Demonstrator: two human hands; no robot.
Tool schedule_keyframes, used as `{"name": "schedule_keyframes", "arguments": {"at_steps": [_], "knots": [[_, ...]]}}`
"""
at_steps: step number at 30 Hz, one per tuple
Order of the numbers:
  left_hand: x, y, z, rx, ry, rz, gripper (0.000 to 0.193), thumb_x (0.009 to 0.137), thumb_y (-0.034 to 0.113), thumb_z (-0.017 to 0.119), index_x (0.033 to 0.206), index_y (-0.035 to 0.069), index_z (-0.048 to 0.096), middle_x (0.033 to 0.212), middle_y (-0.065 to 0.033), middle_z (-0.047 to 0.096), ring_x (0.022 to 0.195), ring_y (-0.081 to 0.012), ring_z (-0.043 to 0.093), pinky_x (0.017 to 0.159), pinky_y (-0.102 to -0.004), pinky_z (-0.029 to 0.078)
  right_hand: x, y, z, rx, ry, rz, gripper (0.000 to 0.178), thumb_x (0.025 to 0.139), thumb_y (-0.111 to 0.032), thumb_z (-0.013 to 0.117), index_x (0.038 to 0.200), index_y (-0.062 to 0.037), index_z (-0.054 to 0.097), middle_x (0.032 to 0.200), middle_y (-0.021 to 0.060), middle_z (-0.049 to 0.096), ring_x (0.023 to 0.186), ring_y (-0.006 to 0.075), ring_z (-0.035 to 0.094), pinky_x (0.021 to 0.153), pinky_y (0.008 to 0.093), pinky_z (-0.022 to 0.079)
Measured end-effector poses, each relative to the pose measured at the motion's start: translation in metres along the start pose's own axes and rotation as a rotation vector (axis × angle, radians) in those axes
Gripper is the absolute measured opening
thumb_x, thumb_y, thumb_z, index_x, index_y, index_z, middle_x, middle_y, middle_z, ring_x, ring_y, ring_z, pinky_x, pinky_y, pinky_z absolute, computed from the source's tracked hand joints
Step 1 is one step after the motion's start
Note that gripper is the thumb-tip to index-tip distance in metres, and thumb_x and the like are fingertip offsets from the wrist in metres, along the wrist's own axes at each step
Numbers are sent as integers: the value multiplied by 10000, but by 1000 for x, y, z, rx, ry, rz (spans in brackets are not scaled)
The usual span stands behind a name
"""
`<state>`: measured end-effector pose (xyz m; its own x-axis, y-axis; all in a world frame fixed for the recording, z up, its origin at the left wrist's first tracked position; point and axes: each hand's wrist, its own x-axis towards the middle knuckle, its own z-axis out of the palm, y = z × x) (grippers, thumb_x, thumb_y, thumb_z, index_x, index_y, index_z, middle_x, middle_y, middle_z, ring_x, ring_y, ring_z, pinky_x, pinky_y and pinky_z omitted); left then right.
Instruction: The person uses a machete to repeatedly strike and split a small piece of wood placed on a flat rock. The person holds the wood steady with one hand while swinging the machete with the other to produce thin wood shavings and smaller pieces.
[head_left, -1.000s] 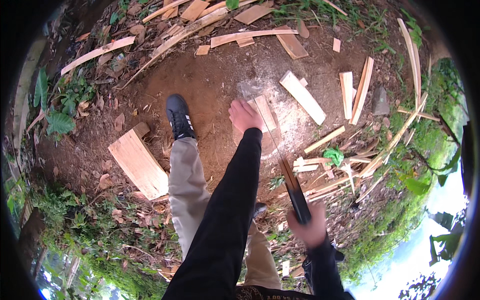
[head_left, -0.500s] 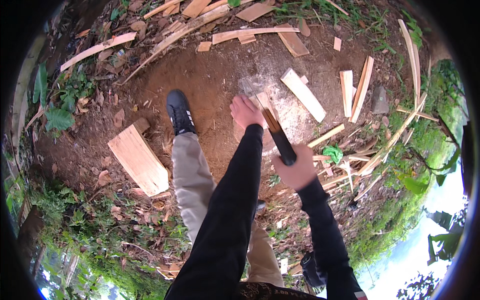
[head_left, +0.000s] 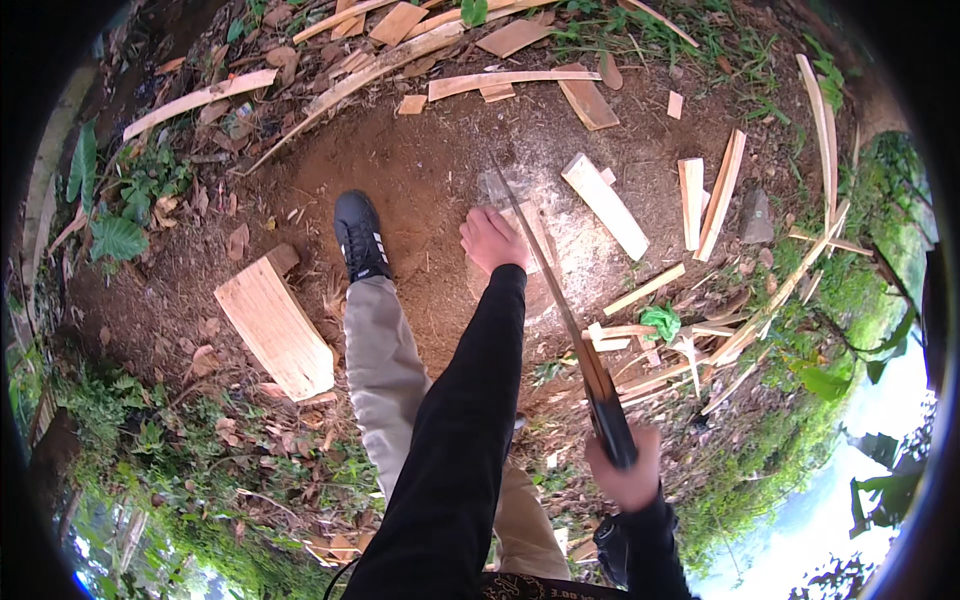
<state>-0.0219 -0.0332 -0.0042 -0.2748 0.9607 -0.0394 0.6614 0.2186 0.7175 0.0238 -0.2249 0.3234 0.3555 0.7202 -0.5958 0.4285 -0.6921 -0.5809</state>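
Machete raised over a wood piece held upright on a chopping stump

The right hand (head_left: 625, 470) is clenched on the machete (head_left: 560, 300) handle — long, stiff blade, likely tip-heavy. The left hand (head_left: 492, 240) steadies the split wood piece (head_left: 537, 240) at the stump's (head_left: 535, 295) middle; it looks light and splintery — best held low on its side, clear of the edge.
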Motion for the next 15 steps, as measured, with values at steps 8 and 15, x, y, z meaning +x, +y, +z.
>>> {"name": "schedule_keyframes", "arguments": {"at_steps": [8, 15], "knots": [[-1, 5, 2, 11, -34, -1, 261, 988, 282, 389, 977, 65, 533, 960, -149, 590, 961, -369, 524, 824, -483, 397, 77, -1, 37, -41, 238, -173, 282, 713, -248, 755, 696, -27, 582, 632, 152, 563, 595, 318, 551, 549, 416, 422], [2, 11, 0, 15, -12, 5, 264, 985, 285, 394, 950, 58, 525, 930, -160, 586, 930, -376, 521, 805, -492, 391, 1, -17, 3, 126, 11, 14, 206, 729, -128, 670, 592, -11, 570, 484, 112, 530, 422, 239, 561, 451, 360, 435]]}}
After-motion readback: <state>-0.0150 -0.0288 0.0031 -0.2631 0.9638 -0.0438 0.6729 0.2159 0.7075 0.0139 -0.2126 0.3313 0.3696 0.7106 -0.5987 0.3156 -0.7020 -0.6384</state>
